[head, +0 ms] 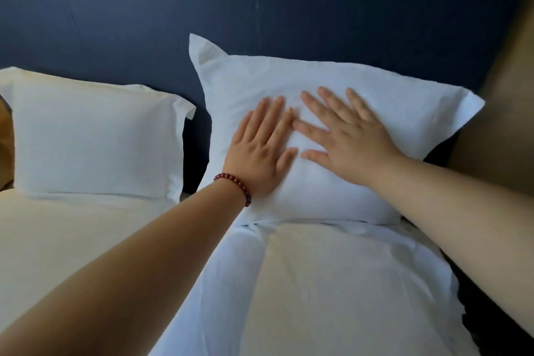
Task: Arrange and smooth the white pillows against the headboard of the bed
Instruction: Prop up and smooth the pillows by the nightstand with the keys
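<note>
Head view is showing me the left pillow [95, 141] and the right pillow [260, 78] both leaning against the blue headboard [144, 23], set apart by a gap. I am pressing my left hand [260, 150] and right hand [349, 141] flat on the right pillow, fingers straight and spread, grasping nothing. I am judging the arranging nearly done; smoothing this slightly tilted pillow is what is remaining.

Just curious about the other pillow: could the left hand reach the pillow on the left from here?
Probably yes. The left hand lies flat on the right pillow, holding nothing, and nothing stands between it and the left pillow beside it.
</note>
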`<state>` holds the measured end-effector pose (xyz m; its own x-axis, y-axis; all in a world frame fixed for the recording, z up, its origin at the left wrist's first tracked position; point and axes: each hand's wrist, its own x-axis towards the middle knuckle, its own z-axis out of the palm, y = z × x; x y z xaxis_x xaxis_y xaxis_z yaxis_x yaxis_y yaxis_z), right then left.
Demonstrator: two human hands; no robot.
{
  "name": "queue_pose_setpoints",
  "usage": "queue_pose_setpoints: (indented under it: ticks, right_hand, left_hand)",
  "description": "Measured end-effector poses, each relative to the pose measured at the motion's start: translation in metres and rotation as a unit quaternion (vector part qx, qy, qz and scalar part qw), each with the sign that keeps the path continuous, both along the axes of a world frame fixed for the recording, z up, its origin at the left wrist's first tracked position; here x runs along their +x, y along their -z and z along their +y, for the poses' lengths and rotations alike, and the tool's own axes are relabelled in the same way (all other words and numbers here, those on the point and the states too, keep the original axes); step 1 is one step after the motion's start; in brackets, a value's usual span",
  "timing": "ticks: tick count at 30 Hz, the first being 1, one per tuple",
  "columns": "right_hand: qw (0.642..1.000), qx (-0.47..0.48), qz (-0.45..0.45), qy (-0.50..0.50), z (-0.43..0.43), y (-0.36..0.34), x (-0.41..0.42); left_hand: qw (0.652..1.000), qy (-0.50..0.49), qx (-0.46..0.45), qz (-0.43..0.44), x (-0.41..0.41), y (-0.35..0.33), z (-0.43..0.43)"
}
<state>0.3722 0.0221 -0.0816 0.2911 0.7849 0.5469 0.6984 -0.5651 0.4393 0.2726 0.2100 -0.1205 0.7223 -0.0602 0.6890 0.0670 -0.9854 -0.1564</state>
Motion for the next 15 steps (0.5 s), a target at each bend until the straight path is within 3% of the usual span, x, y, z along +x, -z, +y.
queue_pose_setpoints:
  ticks: [4, 7, 11, 15]
  right_hand:
    - [0.991, 0.133, 0.002, 0.022, -0.008, 0.033, -0.028]
    - [0.993, 0.114, -0.009, 0.032, -0.011, 0.046, -0.012]
    - [0.996, 0.053, 0.047, 0.062, -0.001, 0.033, 0.021]
    - [0.983, 0.163, 0.068, 0.046, -0.003, 0.05, -0.011]
  left_hand:
    - [0.998, -0.056, 0.01, -0.001, 0.006, 0.007, -0.008]
    - [0.997, -0.075, -0.004, -0.021, 0.014, 0.009, -0.014]
    - [0.996, -0.058, -0.032, -0.054, 0.021, 0.001, -0.021]
    - [0.993, -0.047, -0.078, -0.079, 0.004, 0.018, -0.016]
